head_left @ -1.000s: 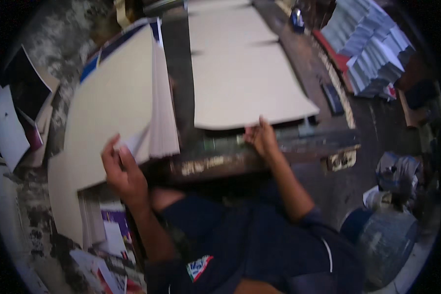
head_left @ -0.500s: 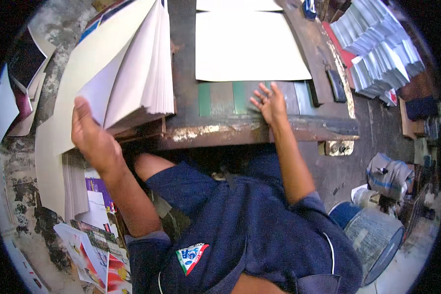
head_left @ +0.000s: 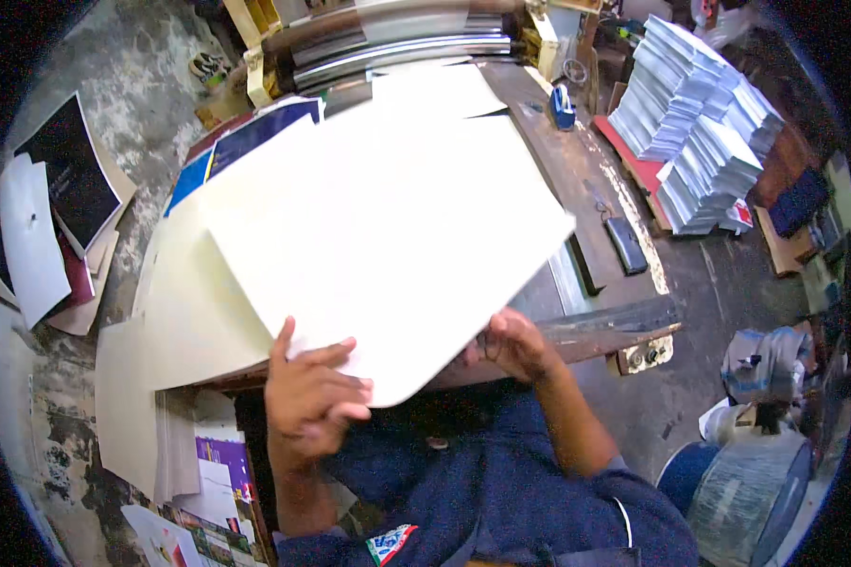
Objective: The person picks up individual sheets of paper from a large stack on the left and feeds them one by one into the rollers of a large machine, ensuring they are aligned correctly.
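A large off-white sheet of paper (head_left: 397, 236) lies tilted over the table, its near corner reaching past the front edge. My left hand (head_left: 312, 402) is at the sheet's near left edge, fingers apart and touching it. At the near right edge, my right hand (head_left: 525, 350) pinches the sheet, its thumb at the edge and some fingers hidden under the paper. Beneath and to the left spreads a stack of large cream sheets (head_left: 175, 283), bent down over the table's side. Another white sheet (head_left: 440, 87) lies further back.
Metal rollers (head_left: 402, 52) of a machine stand at the back. A wooden bar (head_left: 558, 203) bearing a blue tape dispenser (head_left: 563, 109) runs along the right; a dark case (head_left: 624, 246) is beside it. Paper stacks (head_left: 676, 90) stand far right, a wrapped drum (head_left: 747, 491) near right.
My left hand has moved right and down from the lifted stack, which now lies flatter. The sheet has turned and come nearer; my right hand has moved down onto its edge. The view has tilted up.
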{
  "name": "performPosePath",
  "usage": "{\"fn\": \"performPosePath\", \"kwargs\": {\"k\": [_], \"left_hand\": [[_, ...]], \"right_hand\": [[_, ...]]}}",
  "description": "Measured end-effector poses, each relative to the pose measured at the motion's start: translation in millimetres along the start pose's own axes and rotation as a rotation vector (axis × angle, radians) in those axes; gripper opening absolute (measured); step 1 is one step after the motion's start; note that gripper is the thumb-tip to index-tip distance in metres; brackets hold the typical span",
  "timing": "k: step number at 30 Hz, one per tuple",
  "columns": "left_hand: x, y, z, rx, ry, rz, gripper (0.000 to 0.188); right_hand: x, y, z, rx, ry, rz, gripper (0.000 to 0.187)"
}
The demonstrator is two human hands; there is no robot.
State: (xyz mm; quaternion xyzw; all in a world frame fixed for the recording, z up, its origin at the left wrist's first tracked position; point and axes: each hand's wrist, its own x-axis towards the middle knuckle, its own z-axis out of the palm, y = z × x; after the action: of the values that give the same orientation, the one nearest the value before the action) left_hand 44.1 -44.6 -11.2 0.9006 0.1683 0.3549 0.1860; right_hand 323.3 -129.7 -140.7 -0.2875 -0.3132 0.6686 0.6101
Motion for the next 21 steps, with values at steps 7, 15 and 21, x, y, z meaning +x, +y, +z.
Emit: {"fn": "performPosePath", "kwargs": {"k": [7,15,21], "left_hand": [[14,-16,-31,0.392,-0.19,-0.145,0.098],[7,-59,-39,0.387,-0.366,-0.342,0.106],[1,-65,-43,0.019,-0.197,-0.406,0.08]], "right_hand": [[-33,67,-29,0.323,0.298,0.135,0.026],[-103,130,-27,0.232,0.427,0.455,0.036],[-99,136,-38,0.278,0.402,0.465,0.041]]}}
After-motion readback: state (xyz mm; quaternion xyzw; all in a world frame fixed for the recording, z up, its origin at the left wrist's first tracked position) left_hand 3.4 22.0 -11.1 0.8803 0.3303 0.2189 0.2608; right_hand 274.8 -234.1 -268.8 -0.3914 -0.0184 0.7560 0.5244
